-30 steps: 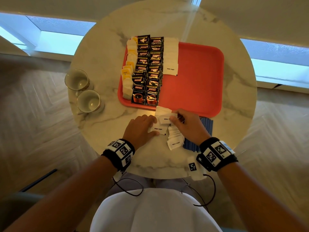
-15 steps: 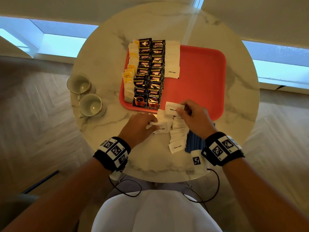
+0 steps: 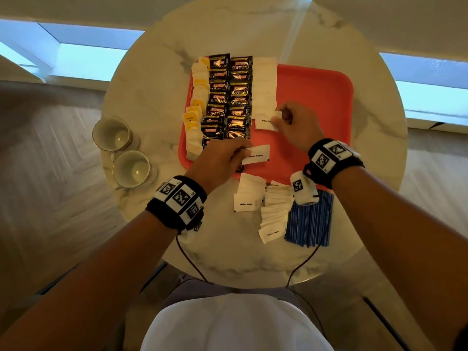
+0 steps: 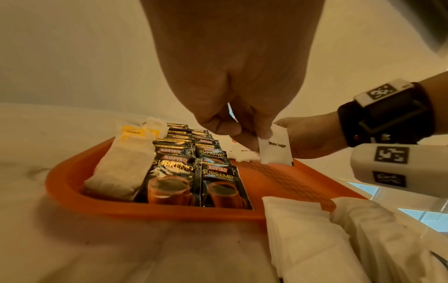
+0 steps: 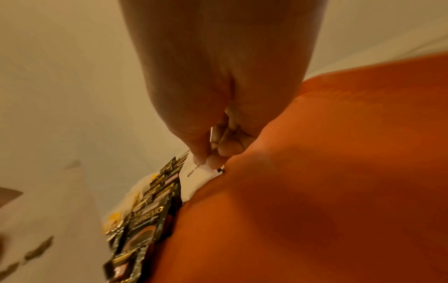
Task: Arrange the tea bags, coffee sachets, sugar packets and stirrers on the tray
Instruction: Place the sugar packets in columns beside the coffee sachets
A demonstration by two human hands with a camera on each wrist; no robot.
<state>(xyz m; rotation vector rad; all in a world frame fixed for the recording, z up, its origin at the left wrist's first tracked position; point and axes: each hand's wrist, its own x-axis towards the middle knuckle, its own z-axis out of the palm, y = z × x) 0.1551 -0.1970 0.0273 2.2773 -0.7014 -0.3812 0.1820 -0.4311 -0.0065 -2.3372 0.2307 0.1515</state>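
Observation:
A red tray point(image 3: 316, 97) on the round marble table holds a column of tea bags point(image 3: 196, 110), two columns of black coffee sachets point(image 3: 229, 97) and a column of white sugar packets point(image 3: 264, 82). My right hand point(image 3: 295, 122) pinches a sugar packet point(image 3: 264, 121) at the near end of that column. My left hand point(image 3: 222, 158) pinches another white sugar packet point(image 3: 255, 154) above the tray's near part; the left wrist view shows that packet point(image 4: 275, 148) hanging from the fingers. Loose sugar packets point(image 3: 274, 209) and blue stirrers point(image 3: 310, 221) lie on the table before the tray.
Two empty cups point(image 3: 112, 133) point(image 3: 131, 168) stand on the table left of the tray. The tray's right half point(image 3: 324, 115) is bare red. Cables run from both wristbands over the table's near edge.
Both hands rose from the loose pile in front of the tray and moved forward over it, each carrying a sugar packet; the right one reached the end of the sugar column.

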